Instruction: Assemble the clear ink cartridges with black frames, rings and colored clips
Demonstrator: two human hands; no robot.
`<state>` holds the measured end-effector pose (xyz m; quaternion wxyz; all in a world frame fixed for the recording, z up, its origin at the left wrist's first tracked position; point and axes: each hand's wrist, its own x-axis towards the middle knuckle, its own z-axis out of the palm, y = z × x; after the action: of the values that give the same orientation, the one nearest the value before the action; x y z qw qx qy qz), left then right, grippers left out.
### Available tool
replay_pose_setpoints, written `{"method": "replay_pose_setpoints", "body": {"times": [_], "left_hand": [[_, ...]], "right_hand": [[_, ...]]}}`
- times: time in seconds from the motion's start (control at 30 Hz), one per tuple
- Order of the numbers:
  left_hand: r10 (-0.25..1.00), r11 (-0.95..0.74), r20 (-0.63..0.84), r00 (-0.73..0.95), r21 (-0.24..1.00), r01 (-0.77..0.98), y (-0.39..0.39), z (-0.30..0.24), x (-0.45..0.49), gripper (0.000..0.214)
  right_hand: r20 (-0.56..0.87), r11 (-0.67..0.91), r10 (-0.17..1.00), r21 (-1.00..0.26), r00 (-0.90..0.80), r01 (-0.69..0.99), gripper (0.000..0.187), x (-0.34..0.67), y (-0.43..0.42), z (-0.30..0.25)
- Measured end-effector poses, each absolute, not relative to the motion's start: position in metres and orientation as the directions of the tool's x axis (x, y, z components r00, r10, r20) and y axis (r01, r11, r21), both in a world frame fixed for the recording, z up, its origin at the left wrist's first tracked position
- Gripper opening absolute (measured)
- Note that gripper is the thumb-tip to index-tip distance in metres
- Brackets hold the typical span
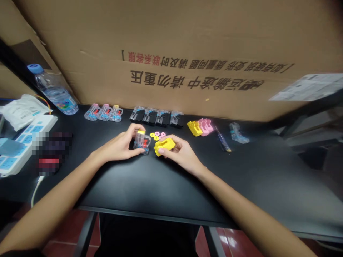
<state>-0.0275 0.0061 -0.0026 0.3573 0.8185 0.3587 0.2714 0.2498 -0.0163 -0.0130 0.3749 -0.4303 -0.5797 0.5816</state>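
Note:
My left hand [122, 144] is closed around a small clear plastic case [142, 142] with a yellow top and red and blue parts inside, held upright on the black table [166, 185]. Just to its right, my right hand [179, 151] pinches a yellow plastic part [164, 145]. Small yellow and pink rings [158, 135] lie on the table right behind the two hands.
Along the back stand three clear cases with pink or yellow tops [104, 112], several black-and-clear cases [157, 117], stacked yellow and pink parts [200, 127], a small screwdriver [223, 141] and a clear part [238, 133]. A water bottle [53, 91] and power strip [21, 142] lie left. A cardboard wall [187, 53] stands behind.

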Motion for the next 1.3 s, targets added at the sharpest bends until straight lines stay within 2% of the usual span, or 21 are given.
{"method": "replay_pose_setpoints", "body": {"times": [0.13,0.3,0.43,0.83,1.3], "left_hand": [[0.728,-0.520,0.248,0.639,0.808,0.279,0.002,-0.012,-0.017,0.059],[0.726,-0.528,0.199,0.659,0.776,0.346,-0.002,-0.011,-0.013,0.066],[0.727,-0.551,0.231,0.647,0.758,0.348,-0.003,-0.012,-0.011,0.065],[0.744,-0.564,0.244,0.622,0.728,0.390,-0.005,-0.012,-0.006,0.071],[0.764,-0.522,0.206,0.612,0.754,0.398,-0.006,-0.010,-0.005,0.076]], "right_hand": [[-0.050,-0.040,0.941,-0.999,-0.335,0.037,0.044,0.248,-0.017,-0.016],[-0.041,-0.002,0.943,-0.993,-0.329,0.118,0.041,0.248,-0.018,-0.013],[-0.027,0.032,0.939,-0.986,-0.344,0.164,0.039,0.248,-0.019,-0.012],[-0.014,0.029,0.961,-0.988,-0.275,0.152,0.041,0.244,-0.023,-0.019],[0.030,0.076,0.962,-0.985,-0.273,0.158,0.045,0.242,-0.024,-0.023]]}}
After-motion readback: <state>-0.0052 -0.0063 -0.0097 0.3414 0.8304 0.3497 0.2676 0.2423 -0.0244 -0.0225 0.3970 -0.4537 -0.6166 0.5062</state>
